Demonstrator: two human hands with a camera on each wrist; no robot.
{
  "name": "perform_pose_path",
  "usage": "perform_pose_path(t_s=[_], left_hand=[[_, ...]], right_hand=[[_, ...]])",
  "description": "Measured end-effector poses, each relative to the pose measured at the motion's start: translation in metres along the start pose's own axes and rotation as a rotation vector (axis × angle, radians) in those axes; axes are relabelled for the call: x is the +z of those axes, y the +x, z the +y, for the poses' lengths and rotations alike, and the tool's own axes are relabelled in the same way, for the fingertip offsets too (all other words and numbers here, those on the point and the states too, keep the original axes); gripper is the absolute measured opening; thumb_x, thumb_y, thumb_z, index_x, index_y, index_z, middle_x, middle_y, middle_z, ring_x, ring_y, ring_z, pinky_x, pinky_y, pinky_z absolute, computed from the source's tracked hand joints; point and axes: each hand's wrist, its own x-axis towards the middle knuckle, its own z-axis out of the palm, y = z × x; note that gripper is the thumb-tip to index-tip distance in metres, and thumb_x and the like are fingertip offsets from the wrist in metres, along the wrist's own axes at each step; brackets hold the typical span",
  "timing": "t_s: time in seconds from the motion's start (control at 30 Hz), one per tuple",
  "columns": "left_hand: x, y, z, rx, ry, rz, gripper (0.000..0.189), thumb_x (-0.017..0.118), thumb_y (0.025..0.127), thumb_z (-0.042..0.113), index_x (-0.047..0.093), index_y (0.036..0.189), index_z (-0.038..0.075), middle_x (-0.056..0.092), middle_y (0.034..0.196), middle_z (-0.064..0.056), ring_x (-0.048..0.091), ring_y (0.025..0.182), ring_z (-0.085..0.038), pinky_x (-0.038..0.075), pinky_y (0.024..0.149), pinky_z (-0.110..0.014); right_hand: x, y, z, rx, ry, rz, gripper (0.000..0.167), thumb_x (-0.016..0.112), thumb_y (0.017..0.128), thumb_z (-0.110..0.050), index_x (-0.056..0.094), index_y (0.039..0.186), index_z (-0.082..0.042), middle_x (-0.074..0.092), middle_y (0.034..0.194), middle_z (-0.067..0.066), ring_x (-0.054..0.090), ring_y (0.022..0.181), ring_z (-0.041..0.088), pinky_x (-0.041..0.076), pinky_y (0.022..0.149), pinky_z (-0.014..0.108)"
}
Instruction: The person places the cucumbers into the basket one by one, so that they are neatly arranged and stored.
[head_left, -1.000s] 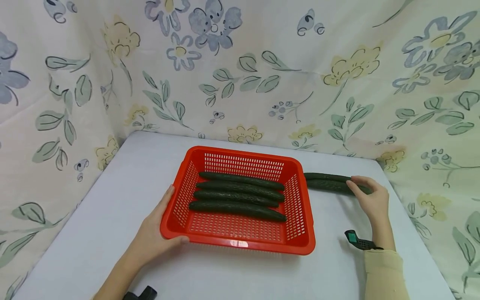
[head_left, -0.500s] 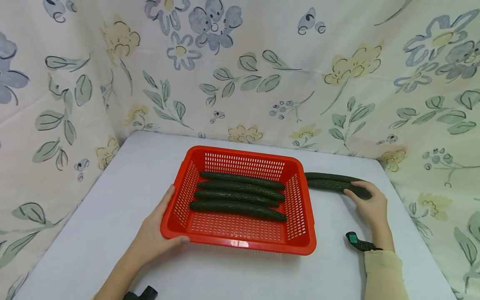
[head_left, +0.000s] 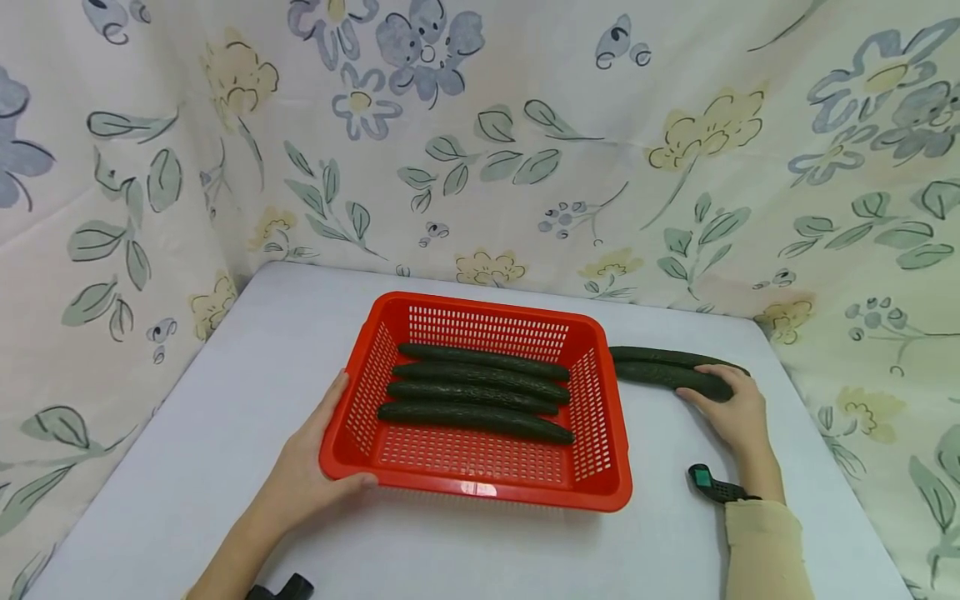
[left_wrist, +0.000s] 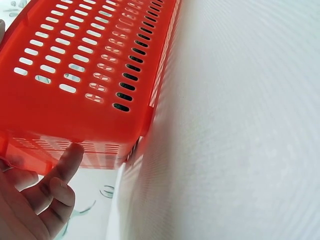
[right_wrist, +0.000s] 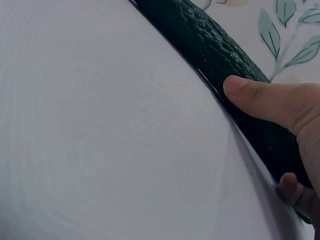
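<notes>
A red plastic basket (head_left: 480,490) holds several dark green cucumbers (head_left: 476,418) lying side by side. My left hand (head_left: 307,475) grips its near left corner, thumb on the front rim and fingers along the left side. The left wrist view shows these fingers against the perforated wall (left_wrist: 60,112). Right of the basket lie two more cucumbers, a nearer one (head_left: 660,375) and a farther one (head_left: 663,355). With thumb and fingers, my right hand (head_left: 738,417) holds the nearer one by its right end. In the right wrist view the thumb (right_wrist: 245,92) presses its dark skin.
All this rests on a white-covered table (head_left: 480,558). A floral curtain (head_left: 480,200) stands behind the table and along both sides. Black devices are strapped to both wrists, the right one (head_left: 716,483) showing a green face.
My right hand has come slightly nearer and left, from over both loose cucumbers to a hold on the nearer one's end. That end has shifted a little toward me. The left hand and basket stay put.
</notes>
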Motion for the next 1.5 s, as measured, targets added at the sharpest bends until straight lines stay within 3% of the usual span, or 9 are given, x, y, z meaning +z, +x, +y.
perform_pose_path(t_s=[0.37, 1.5], left_hand=[[0.0003, -0.0001, 0.0, -0.007, -0.005, 0.002, 0.128, 0.096, 0.073, 0.031, 0.016, 0.172, 0.028, 0.038, 0.168, -0.015, 0.061, 0.129, -0.034, 0.059, 0.084, -0.024], [-0.0001, -0.0008, 0.0009, -0.008, -0.005, 0.002, 0.128, 0.097, 0.073, 0.032, 0.016, 0.172, 0.028, 0.041, 0.167, -0.014, 0.061, 0.127, -0.031, 0.059, 0.084, -0.024]], right_hand=[[-0.0005, -0.0026, 0.0021, -0.04, 0.019, 0.028, 0.052, 0.091, 0.087, -0.031, 0.074, 0.126, -0.002, 0.064, 0.139, 0.026, 0.05, 0.137, 0.053, 0.033, 0.114, 0.073], [-0.0016, -0.0076, -0.004, -0.028, 0.017, 0.092, 0.053, 0.092, 0.085, -0.033, 0.076, 0.125, -0.001, 0.067, 0.134, 0.026, 0.054, 0.134, 0.052, 0.036, 0.116, 0.07]])
